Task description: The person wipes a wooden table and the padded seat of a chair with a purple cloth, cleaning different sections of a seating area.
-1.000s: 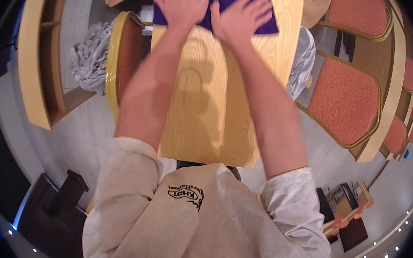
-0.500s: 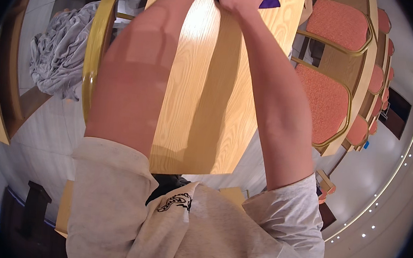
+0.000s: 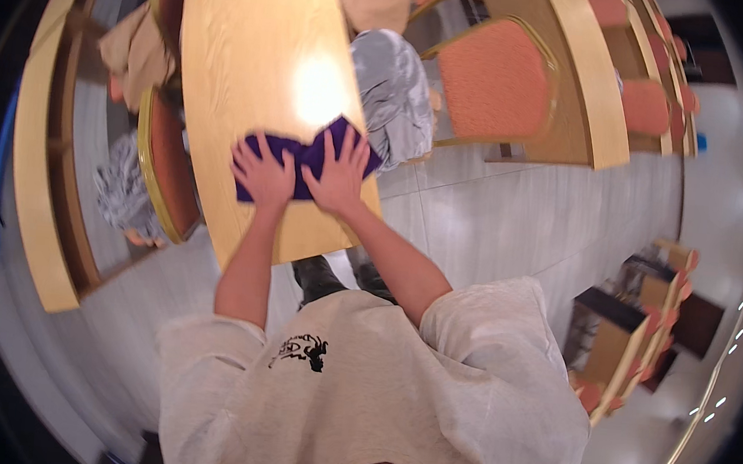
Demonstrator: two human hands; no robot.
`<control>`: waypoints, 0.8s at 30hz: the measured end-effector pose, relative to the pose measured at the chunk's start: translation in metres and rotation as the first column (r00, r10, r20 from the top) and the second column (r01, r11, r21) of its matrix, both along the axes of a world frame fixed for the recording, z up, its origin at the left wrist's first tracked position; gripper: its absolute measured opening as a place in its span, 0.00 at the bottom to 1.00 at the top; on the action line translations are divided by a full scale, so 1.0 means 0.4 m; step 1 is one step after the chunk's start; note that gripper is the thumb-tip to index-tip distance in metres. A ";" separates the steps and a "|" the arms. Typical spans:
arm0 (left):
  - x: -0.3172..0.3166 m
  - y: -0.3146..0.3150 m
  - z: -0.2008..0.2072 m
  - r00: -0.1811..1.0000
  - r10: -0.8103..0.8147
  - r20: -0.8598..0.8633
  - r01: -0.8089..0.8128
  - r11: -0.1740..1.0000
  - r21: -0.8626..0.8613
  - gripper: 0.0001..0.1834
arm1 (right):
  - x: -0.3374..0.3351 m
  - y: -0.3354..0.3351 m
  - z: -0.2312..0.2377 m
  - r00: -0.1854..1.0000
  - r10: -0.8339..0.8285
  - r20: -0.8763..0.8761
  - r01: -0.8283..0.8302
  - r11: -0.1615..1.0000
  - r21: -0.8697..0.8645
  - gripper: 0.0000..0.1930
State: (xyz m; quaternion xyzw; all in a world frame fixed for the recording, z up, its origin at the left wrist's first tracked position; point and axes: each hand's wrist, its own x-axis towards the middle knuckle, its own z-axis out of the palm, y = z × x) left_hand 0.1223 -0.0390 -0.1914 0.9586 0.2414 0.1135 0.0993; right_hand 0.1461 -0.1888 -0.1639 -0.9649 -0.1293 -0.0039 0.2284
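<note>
Under our two palms, a purple cloth [image 3: 305, 160] lies near the close end of a pale wooden tabletop [image 3: 254, 57], 12 o'clock pointing away from us. Our left hand [image 3: 265, 176] rests on its 8 o'clock side and our right hand [image 3: 339, 177] on its 4 o'clock side, both face down, fingers fanned, pinching nothing we can see. The cloth's 3 o'clock corner appears to reach the table's edge; a push that way could send it over, and uneven pressure could bunch the fabric where its edge dips between our hands. Around 1 to 2 o'clock, a grey fabric bundle [image 3: 391, 94] sits close beside that edge, so a wide sweep could knock it. At 9 o'clock, a gold-framed orange chair [image 3: 167, 164] stands near enough for a straying left elbow to bump.
</note>
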 end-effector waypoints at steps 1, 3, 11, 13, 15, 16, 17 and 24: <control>-0.046 -0.034 -0.001 1.000 -0.012 -0.001 0.012 0.999 0.030 0.40 | -0.038 -0.036 0.005 0.990 -0.106 -0.091 0.107 0.994 0.003 0.53; -0.135 -0.098 0.002 0.995 -0.049 -0.084 0.050 0.999 0.013 0.39 | -0.106 -0.092 0.002 0.872 -0.380 -0.309 0.424 0.902 0.086 0.59; -0.283 -0.302 0.087 0.989 0.024 -0.148 -0.073 0.940 -0.333 0.51 | -0.164 -0.417 -0.138 0.607 -0.114 -0.786 0.483 0.839 0.251 0.36; -0.268 -0.370 0.126 0.993 0.042 -0.108 -0.082 0.914 -0.397 0.46 | -0.207 -0.502 -0.148 0.580 -0.113 -0.807 0.566 0.768 0.299 0.32; -0.226 -0.441 0.143 0.997 -0.066 0.041 0.077 0.914 -0.399 0.41 | -0.247 -0.606 -0.161 0.598 -0.139 -0.790 0.632 0.687 0.358 0.29; -0.213 -0.479 0.146 0.991 -0.107 0.082 0.131 0.906 -0.403 0.39 | -0.249 -0.656 -0.168 0.647 -0.150 -0.747 0.619 0.676 0.401 0.28; -0.187 -0.521 0.141 0.975 -0.158 0.159 0.212 0.878 -0.429 0.35 | -0.252 -0.708 -0.176 0.668 -0.166 -0.725 0.615 0.672 0.412 0.26; 0.029 -0.761 0.046 0.925 -0.270 0.267 0.376 0.752 -0.542 0.26 | -0.033 -1.025 -0.074 0.761 -0.429 -0.488 0.587 0.775 0.235 0.33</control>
